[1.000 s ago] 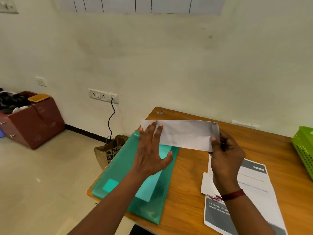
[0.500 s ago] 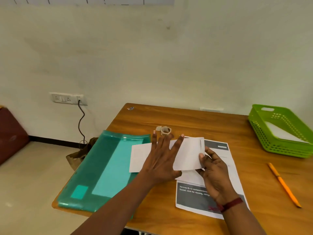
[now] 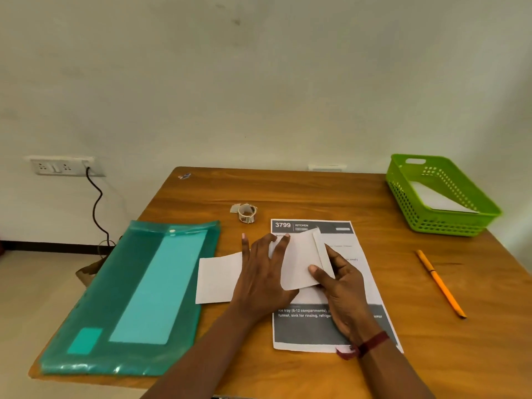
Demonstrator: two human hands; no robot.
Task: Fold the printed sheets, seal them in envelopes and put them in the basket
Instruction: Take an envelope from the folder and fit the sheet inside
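Head view, one frame. We log a brown wooden table (image 3: 288,191) set against a pale wall.

The left hand (image 3: 259,280) lies flat, palm down, on the folded white paper sheet (image 3: 218,277). Its fingers are straight and spread, pressing the sheet onto the tabletop. We read this hand as wide, holding nothing.

The right hand (image 3: 342,292) pinches the right end of the same folded sheet. The thumb sits on top and the fingers are underneath. That end is lifted and curled up off the table, while the left end lies flat.

The folded sheet sits near the table's middle. Its right part lies over the printed white sheet with dark grey bands (image 3: 316,329), whose header reads "3799 KITCHEN". That printed sheet lies flat under the right hand. A dark red thread band (image 3: 371,342) circles the right wrist.

The bright green perforated plastic basket (image 3: 443,223) stands at the table's far right corner, well apart from both hands. A flat white paper piece (image 3: 440,200) lies inside it.

Other items:
- A translucent teal plastic folder (image 3: 129,298) lies on the left side of the table, just beside the folded sheet.
- A small roll of tape (image 3: 247,213) stands beyond the hands.
- An orange pen (image 3: 440,283) lies to the right of the printed sheet.
- A white wall socket (image 3: 63,167) has a black cable (image 3: 96,205) hanging from it.
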